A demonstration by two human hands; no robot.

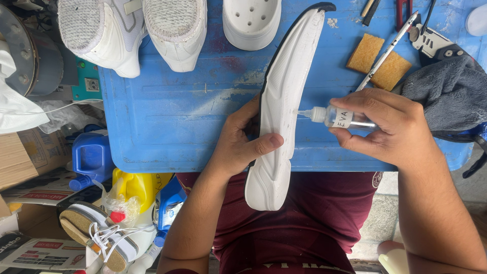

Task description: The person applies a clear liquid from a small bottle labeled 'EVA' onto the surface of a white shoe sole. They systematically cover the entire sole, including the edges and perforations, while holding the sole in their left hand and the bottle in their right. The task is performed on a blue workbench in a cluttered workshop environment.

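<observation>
In the middle of the frame, the left hand (242, 142) grasps a long white shoe sole (280, 101). The thumb lies across the white face of the sole and the other fingers go behind its dark edge. The sole stands nearly upright in the picture: its tip reaches the upper edge of the frame and its heel hangs past the near edge of the blue table (177, 111), over the dark red shirt (304, 218) of the person.

The right hand (385, 127), in the right middle of the frame, is clenched around a small clear bottle (341, 117) with a white nozzle. The bottle lies sideways and the nozzle tip touches the right edge of the sole, about at its middle.

At the upper left of the frame, two white sneakers (137, 30) rest on the far edge of the table, and just to the right of them is a white clog-like shoe (252, 20) with holes. At the upper right, two yellow sponges (380, 61) lie on the table, with a thin white stick (388, 50) across them. A grey cloth (449, 91) lies at the right edge. At the lower left, below the table, there are a blue jug (91, 157), a yellow jug (137, 185) and a shoe with a cork-coloured sole (96, 233).
</observation>
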